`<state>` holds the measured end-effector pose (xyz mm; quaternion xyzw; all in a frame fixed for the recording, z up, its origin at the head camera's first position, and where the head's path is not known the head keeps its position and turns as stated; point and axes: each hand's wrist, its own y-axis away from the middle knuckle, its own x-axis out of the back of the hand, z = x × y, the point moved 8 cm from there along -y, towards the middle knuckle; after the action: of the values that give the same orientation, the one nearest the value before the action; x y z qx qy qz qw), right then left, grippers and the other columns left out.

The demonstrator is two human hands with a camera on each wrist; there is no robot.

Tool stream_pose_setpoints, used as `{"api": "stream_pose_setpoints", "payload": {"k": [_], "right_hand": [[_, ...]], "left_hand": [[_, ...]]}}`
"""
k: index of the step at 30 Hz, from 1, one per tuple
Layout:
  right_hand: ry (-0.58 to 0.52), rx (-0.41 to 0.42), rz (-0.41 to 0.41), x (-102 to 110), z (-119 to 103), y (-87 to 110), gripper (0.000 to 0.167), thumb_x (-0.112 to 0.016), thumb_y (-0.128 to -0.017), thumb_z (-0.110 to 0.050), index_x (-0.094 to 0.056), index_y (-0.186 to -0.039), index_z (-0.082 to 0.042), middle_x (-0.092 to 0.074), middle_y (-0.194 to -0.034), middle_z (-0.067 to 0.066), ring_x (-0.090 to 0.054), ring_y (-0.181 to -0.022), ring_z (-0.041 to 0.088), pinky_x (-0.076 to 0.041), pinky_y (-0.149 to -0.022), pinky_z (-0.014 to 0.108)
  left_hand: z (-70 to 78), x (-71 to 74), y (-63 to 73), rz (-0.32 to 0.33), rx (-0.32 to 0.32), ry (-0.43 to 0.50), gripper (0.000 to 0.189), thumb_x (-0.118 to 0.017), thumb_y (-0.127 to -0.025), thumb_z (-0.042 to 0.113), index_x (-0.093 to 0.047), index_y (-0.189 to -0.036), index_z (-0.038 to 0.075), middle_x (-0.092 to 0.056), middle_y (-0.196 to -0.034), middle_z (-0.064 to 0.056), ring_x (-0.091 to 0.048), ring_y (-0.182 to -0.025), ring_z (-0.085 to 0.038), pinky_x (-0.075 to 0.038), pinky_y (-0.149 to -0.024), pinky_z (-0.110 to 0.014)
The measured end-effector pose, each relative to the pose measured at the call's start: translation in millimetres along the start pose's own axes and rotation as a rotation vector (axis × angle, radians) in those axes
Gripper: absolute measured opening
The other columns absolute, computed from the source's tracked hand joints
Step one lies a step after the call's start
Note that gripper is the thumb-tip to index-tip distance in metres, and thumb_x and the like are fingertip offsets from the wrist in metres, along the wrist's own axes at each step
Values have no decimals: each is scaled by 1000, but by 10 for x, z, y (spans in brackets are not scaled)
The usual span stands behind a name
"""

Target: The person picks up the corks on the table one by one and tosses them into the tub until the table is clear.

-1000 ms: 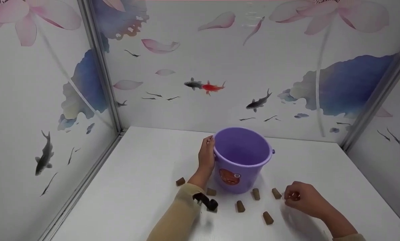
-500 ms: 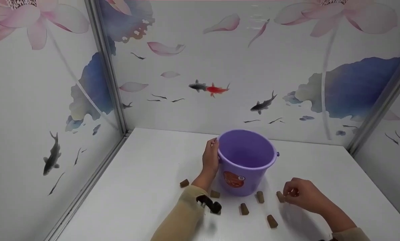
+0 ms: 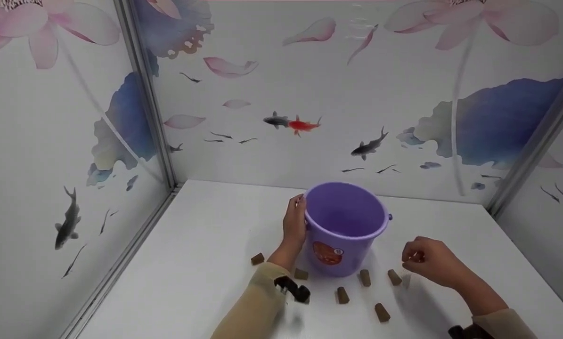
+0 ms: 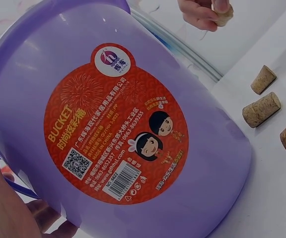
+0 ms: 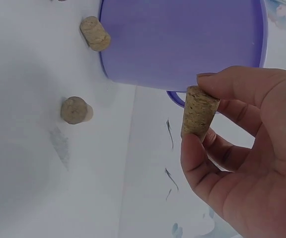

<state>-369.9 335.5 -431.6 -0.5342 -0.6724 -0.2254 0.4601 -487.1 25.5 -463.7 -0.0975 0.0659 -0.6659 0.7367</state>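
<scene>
A purple plastic bucket [image 3: 332, 254] with a round red label stands upright on the white table. My left hand [image 3: 294, 223] grips its left side near the rim; in the left wrist view some fingers of that hand [image 4: 14, 198] go out of sight behind the bucket wall. Right of the bucket, my right hand [image 3: 432, 261] is raised above the table. The right wrist view shows it pinching a tapered cork stopper [image 5: 198, 113] between thumb and fingertip. Beneath that hand and a little left lies another cork stopper [image 3: 395, 277] on the table.
More cork stoppers lie scattered before the bucket, among them one at the front [image 3: 381, 312] and one at the left [image 3: 257, 258]. My left forearm and its wrist camera [image 3: 293, 288] partly cover that area. Printed panels [image 3: 262, 160] enclose the table at back and sides.
My right hand has lifted from beside a cork stopper near the table to a higher spot. The left hand keeps its grip on the bucket. The head view has shifted slightly.
</scene>
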Motion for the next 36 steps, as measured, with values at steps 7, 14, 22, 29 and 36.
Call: {"api": "stream_pose_setpoints", "payload": {"k": [7,14,22,29,36], "right_hand": [[30,8,51,160,-26,-44,21,-79,-90,-6,-74,-84,-25,-61,-84,-5,-54,-75,6,-49,-66,25],[39,17,125,392,-76,-57,24,-79,-89,-4,-73,-84,-27,-61,-84,-5,-54,-75,7,-49,-65,26],[34,-6,188,451,-96,-64,21,-80,-91,-5,-74,-85,-25,-63,-87,-4,-59,-78,8,-53,-68,26],[48,-18,288,455,-128,-59,21,-78,-91,-5,-75,-86,-25,-62,-86,-5,-56,-76,8,-51,-69,26],[70,-29,465,559,-171,-21,18,-79,-90,-5,-76,-86,-22,-61,-85,-5,-54,-76,5,-47,-68,25]], "left_hand": [[-15,79,2,14,6,6,51,-41,-110,49,-59,-144,17,-64,-146,-10,-61,-131,-29,-52,-104,-51],[7,53,-16,-14,4,16,54,-39,-109,52,-56,-148,18,-62,-150,-10,-59,-134,-29,-52,-104,-49],[-1,36,-12,-2,5,5,53,-40,-109,50,-58,-147,18,-63,-149,-10,-59,-136,-31,-50,-108,-53],[-8,35,1,0,8,7,53,-40,-109,49,-58,-146,17,-62,-150,-11,-59,-137,-32,-50,-108,-54],[-2,-34,-18,-5,11,10,53,-40,-110,49,-58,-147,16,-63,-149,-11,-61,-132,-30,-52,-104,-52]]}}
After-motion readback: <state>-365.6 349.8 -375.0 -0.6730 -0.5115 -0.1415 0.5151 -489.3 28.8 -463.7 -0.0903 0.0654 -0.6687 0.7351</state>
